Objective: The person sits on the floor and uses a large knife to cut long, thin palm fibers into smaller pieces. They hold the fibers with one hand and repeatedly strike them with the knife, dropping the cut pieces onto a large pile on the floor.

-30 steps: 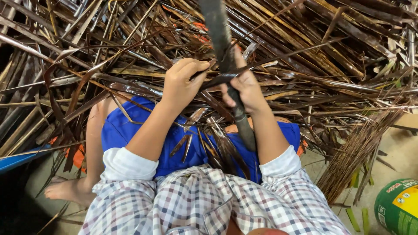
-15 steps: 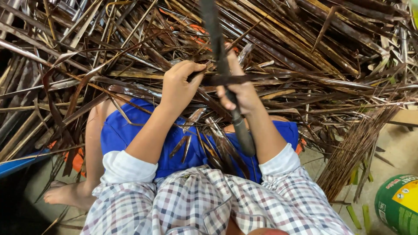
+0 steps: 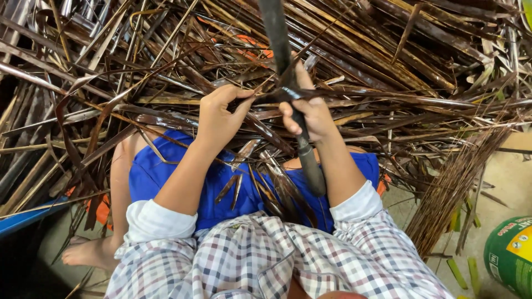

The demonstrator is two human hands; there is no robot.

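The right hand (image 3: 310,113) grips a long dark blade (image 3: 288,83), fingers wrapped round its handle. The left hand (image 3: 219,113) pinches a dark leaf strip (image 3: 266,98) crossing the blade, above the heap of dried palm leaves (image 3: 138,72).

Leaf strips (image 3: 388,72) before lap, tin (image 3: 510,254) right.

A heap of dry brown leaf strips (image 3: 388,66) fills the view from 9 o'clock over 12 to 3 o'clock, some glossy under even light. At 4 o'clock a bare tan concrete floor (image 3: 501,182) shows, with a loose bundle of thin brown sticks (image 3: 454,188) lying across it and green scraps (image 3: 463,271) nearby. A green round can (image 3: 512,254) sits at 4 o'clock by the edge. A blue edge (image 3: 27,218) shows at 8 o'clock.
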